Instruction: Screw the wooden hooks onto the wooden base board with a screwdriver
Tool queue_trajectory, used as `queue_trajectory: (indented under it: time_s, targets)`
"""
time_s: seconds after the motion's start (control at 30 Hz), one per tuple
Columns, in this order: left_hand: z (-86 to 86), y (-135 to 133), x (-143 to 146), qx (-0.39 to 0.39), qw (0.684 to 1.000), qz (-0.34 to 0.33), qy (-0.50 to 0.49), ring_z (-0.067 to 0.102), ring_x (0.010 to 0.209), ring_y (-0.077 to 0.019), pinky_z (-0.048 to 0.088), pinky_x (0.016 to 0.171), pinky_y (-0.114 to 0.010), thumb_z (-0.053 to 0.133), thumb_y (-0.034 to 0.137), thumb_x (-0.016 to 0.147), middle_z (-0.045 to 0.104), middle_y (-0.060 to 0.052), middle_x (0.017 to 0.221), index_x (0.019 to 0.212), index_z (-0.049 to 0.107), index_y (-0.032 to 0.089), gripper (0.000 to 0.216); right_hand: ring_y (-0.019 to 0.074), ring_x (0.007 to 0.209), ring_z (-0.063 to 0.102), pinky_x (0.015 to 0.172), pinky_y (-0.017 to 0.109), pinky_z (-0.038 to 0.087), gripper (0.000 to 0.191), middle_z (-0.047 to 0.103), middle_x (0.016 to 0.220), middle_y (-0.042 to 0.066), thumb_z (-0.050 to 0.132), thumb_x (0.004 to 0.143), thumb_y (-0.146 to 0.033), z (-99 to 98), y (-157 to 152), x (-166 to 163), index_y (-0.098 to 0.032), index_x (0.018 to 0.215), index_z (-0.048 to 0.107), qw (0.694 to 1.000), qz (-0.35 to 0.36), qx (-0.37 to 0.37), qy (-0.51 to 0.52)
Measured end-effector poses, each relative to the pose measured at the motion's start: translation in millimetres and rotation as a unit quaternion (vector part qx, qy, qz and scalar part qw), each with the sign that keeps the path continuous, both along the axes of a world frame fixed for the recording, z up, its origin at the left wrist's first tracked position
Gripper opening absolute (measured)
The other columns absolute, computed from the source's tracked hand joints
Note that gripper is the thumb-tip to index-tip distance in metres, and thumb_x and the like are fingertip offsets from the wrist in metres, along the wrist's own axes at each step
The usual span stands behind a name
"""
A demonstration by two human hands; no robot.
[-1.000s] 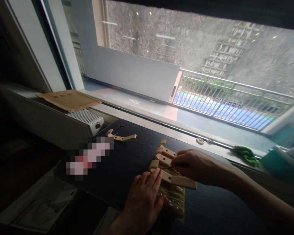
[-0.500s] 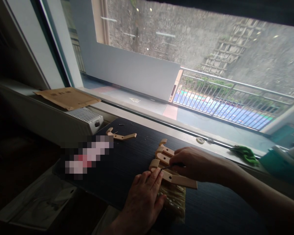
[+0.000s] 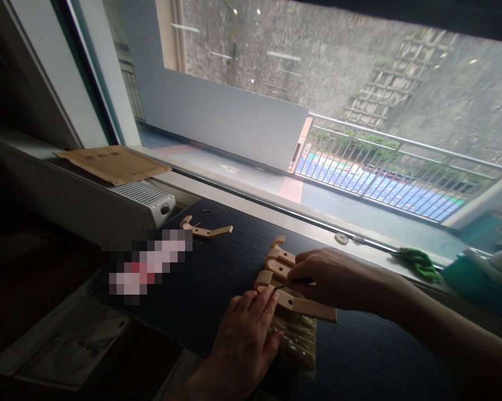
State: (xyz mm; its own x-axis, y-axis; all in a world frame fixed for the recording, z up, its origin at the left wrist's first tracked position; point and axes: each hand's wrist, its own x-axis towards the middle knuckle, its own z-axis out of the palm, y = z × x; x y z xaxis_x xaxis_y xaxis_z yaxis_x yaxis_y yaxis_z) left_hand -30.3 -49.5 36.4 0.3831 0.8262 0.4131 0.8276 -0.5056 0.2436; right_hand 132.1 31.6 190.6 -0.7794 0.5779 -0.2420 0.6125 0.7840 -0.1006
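Observation:
Several light wooden hooks (image 3: pixel 295 303) lie side by side on a dark tabletop (image 3: pixel 217 267). My left hand (image 3: pixel 245 340) rests flat, fingers stretched, on the near end of the closest hook and on a crinkled clear bag (image 3: pixel 299 342) below it. My right hand (image 3: pixel 332 278) is closed on a thin dark-handled screwdriver (image 3: pixel 290 284), its tip pointing left at the hooks. One more wooden hook (image 3: pixel 205 229) lies apart at the back left of the tabletop.
A white radiator (image 3: pixel 144 197) with brown cardboard (image 3: pixel 113 163) on it stands at the left. A blurred-out object (image 3: pixel 148 264) lies on the tabletop's left part. A green cloth (image 3: pixel 418 262) and a small round piece (image 3: pixel 341 238) sit on the window sill. Clear plastic packaging (image 3: pixel 63 348) lies lower left.
None of the hooks has moved. My right hand with the screwdriver has shifted very slightly; the view has tilted a little.

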Motion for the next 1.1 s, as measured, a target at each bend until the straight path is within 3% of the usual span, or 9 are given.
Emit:
queue_trajectory:
  time_s: [0.23, 0.4, 0.57, 0.77, 1.1]
  targets:
    - [4.4, 0, 0, -0.010, 1.000, 0.002, -0.004, 0.047, 0.109, -0.0273, 0.038, 0.091, -0.041, 0.053, 0.029, 0.084, 0.055, -0.009, 0.128, 0.132, 0.043, 0.016, 0.051, 0.0098, 0.065, 0.055, 0.057, 0.021, 0.033, 0.018, 0.066, 0.079, -0.001, 0.052, 0.077, -0.012, 7.0, -2, -8, -0.022, 0.075, 0.067, 1.000, 0.014, 0.008, -0.022]
    - [4.2, 2, 0, -0.031, 0.999, -0.011, -0.010, 0.044, 0.115, -0.0272, 0.036, 0.094, -0.042, 0.051, 0.028, 0.085, 0.049, -0.007, 0.135, 0.135, 0.039, 0.017, 0.052, 0.0129, 0.071, 0.058, 0.059, 0.022, 0.035, 0.020, 0.067, 0.080, 0.001, 0.053, 0.075, -0.010, 7.4, 1, -17, -0.021, 0.079, 0.069, 0.997, 0.050, 0.011, -0.056]
    - [6.6, 2, 1, -0.069, 0.997, -0.003, -0.038, 0.043, 0.115, -0.0260, 0.037, 0.094, -0.043, 0.050, 0.028, 0.086, 0.048, -0.004, 0.136, 0.134, 0.041, 0.021, 0.049, 0.0159, 0.074, 0.060, 0.064, 0.024, 0.038, 0.020, 0.069, 0.081, 0.003, 0.055, 0.076, -0.012, 10.3, 2, -28, -0.020, 0.085, 0.071, 0.995, 0.033, -0.004, -0.091]
    - [7.0, 4, 2, -0.083, 0.996, -0.001, -0.042, 0.042, 0.117, -0.0255, 0.037, 0.096, -0.045, 0.044, 0.028, 0.090, 0.046, -0.002, 0.138, 0.134, 0.040, 0.022, 0.045, 0.0188, 0.070, 0.063, 0.057, 0.027, 0.038, 0.020, 0.070, 0.078, 0.008, 0.055, 0.074, -0.004, 14.2, -4, -36, -0.017, 0.079, 0.070, 0.990, 0.042, 0.047, -0.124]
    - [0.8, 3, 4, -0.066, 0.996, 0.005, -0.052, 0.046, 0.114, -0.0258, 0.041, 0.092, -0.046, 0.044, 0.029, 0.090, 0.052, -0.003, 0.133, 0.130, 0.045, 0.021, 0.041, 0.0190, 0.065, 0.061, 0.055, 0.029, 0.034, 0.022, 0.070, 0.073, 0.007, 0.058, 0.071, -0.003, 14.9, 1, -43, -0.022, 0.073, 0.069, 0.988, 0.045, 0.024, -0.144]
